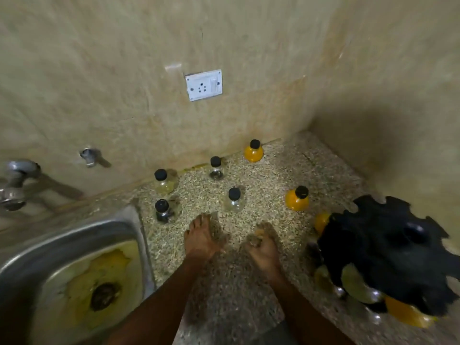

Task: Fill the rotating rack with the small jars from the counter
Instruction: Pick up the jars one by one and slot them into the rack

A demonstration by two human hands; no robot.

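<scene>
Several small black-capped jars stand on the speckled counter (273, 175): two orange ones (253, 151) (297, 199), a clear one (234, 200), two with dark contents (216, 168) (163, 211), and a pale yellow one (163, 181). The black rotating rack (388, 252) sits at the right, with jars hanging in its slots. My left hand (202, 236) rests flat on the counter, fingers pointing at the clear jar, holding nothing. My right hand (263, 247) lies beside it with its fingers curled in; nothing shows in it.
A steel sink (74, 270) with a yellow-stained basin lies at the left, taps (15, 185) above it on the wall. A white wall socket (204, 85) is above the jars. Walls close the counter at the back and right.
</scene>
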